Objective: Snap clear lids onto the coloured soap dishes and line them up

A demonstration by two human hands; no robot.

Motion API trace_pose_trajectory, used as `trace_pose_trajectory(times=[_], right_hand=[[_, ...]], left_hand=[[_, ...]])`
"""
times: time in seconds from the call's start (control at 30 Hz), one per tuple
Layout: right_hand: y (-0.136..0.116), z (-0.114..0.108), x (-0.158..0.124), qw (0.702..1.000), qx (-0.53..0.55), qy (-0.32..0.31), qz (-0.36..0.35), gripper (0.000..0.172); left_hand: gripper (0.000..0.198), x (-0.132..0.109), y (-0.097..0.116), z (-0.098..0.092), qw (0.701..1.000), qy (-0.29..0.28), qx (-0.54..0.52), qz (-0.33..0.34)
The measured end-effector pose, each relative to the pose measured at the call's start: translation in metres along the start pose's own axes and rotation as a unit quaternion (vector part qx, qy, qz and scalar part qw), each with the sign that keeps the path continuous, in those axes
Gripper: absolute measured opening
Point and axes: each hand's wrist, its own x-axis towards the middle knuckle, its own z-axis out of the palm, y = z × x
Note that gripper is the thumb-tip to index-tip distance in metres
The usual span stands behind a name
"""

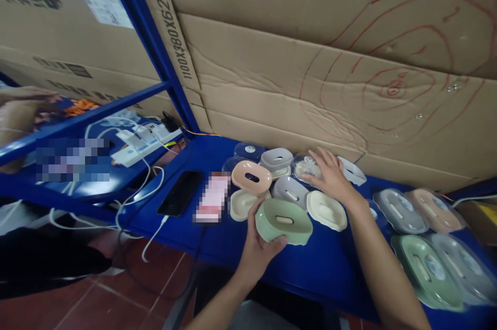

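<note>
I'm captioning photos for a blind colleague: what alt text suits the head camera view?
A person's left hand holds a green container with a slotted top, while the right hand is on or just above a clear cover on a blue table. Nearby lie a peach piece and cream pieces, with a black phone to the left and cardboard behind.

1. Single head cam, worn by the person; looks fwd & down from above near edge of flat, glossy blue table (334,260).
2. Faces far edge, backed by tall brown corrugated-cardboard sheet (248,71) filling most of upper pic.
3. Close range: bare L hand (257,241) & bare R hand (331,179) mid-pic, forearms entering from bottom.
4. View tilted: far edge slopes down to R.
5. Past near edge, bottom L: reddish-brown tiled floor (73,309).
</note>
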Motion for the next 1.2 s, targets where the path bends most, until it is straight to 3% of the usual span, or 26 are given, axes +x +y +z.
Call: trace_pose_trajectory(times=[0.07,0.17,0.27,0.43,0.53,0.6,0.67,0.73,0.83,1.03,1.2], right_hand=[[-0.024,-0.014,-0.007,0.993,0.086,-0.046,-0.067,0.063],[-0.064,-0.036,-0.019,0.949,0.209,-0.161,-0.176,0.056],[-0.08,-0.045,-0.02,0.939,0.241,-0.16,-0.186,0.042],[-0.05,-0.048,-0.011,0.95,0.268,-0.093,-0.128,0.031],[-0.028,-0.049,-0.01,0.965,0.243,-0.031,-0.092,0.033],[-0.017,-0.048,-0.01,0.977,0.198,-0.002,-0.075,0.032],[-0.008,-0.045,-0.011,0.988,0.143,0.015,-0.049,0.032],[-0.002,-0.039,-0.009,0.995,0.093,0.025,-0.022,0.031],[0.003,-0.024,-0.005,0.998,0.057,0.03,-0.012,0.027],[-0.006,0.005,0.001,0.998,0.009,0.049,-0.044,0.043],[-0.025,0.01,-0.026,0.995,0.001,0.081,-0.064,0.037]], left_hand=[[0.099,0.006,0.007,0.002,1.0,0.021,0.009,0.012],[0.098,0.024,0.02,0.008,0.997,0.052,0.014,0.047],[0.098,0.049,0.032,0.014,0.996,0.036,0.042,0.071],[0.096,0.091,0.042,0.018,0.985,-0.074,0.128,0.084],[0.097,0.113,0.044,0.017,0.957,-0.133,0.234,0.112],[0.091,0.127,0.042,0.016,0.921,-0.136,0.336,0.142],[0.077,0.138,0.037,0.015,0.89,-0.102,0.41,0.174],[0.069,0.146,0.031,0.014,0.879,-0.072,0.428,0.197],[0.065,0.151,0.023,0.01,0.893,-0.049,0.398,0.206],[0.07,0.155,0.023,0.002,0.971,-0.086,0.183,0.123],[0.067,0.162,0.018,-0.004,0.975,-0.07,0.15,0.147]])
